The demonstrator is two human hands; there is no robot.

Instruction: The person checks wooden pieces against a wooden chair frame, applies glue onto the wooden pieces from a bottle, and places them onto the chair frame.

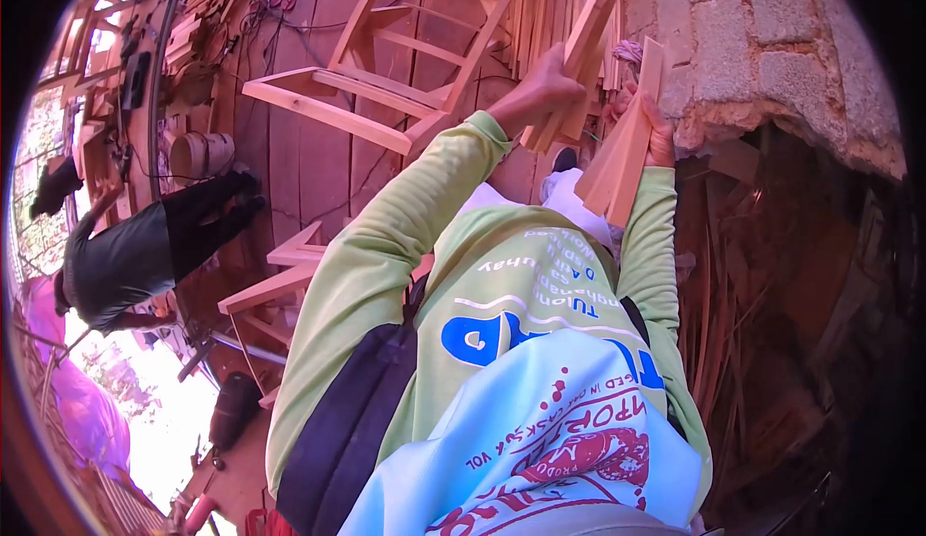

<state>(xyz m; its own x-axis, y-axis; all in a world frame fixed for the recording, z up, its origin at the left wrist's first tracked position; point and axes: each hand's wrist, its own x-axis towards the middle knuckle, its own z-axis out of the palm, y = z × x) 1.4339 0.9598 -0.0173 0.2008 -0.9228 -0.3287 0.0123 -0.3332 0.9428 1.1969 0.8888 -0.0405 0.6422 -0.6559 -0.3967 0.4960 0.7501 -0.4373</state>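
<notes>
My left hand point(542, 85) is closed around a few flat wooden strips point(590, 29), which stick out above and below the fist. Just to its right, my right hand point(658, 131) grips tapered wooden pieces point(617, 169) that fan out toward my body. The two bundles are close together but apart. A wooden chair frame point(415, 54) lies on the plank floor beyond my left forearm. Behind my hands, a stack of thin wooden strips point(526, 15) stands near the wall. Some of my right fingers are hidden by the wood.
A rough block wall point(762, 54) with a broken edge is at the right, above a dark space holding long wood strips point(719, 324). Another wooden frame point(275, 290) lies by my left elbow. A person in dark clothes point(125, 256) bends over at the left. Cables cross the floor.
</notes>
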